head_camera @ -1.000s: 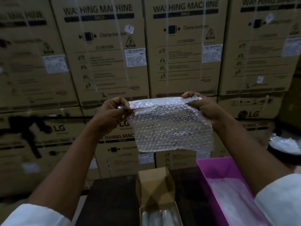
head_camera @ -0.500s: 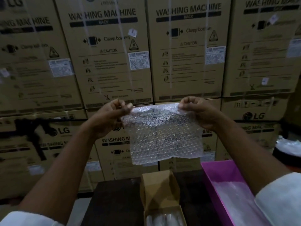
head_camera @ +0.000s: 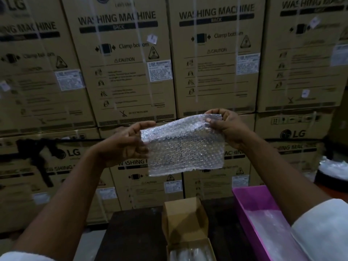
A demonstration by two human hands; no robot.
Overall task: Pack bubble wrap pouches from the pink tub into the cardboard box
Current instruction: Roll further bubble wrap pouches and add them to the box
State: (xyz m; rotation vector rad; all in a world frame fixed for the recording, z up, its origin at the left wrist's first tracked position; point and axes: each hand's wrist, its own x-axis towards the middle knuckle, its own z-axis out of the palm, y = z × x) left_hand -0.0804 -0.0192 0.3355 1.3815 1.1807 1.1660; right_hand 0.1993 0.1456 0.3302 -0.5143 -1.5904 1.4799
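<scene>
a dim warehouse: strapped washing machine cartons (head_camera: 120, 61) stacked wall-high behind a dark packing table (head_camera: 131, 234).

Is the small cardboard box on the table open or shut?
Open. The cardboard box has its lid flap standing up at the far end, and clear wrapped things show inside at the near end.

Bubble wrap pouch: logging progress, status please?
Left hand and right hand grip clear bubble wrap pouch aloft. Open brown cardboard box below, unobstructed.
</scene>
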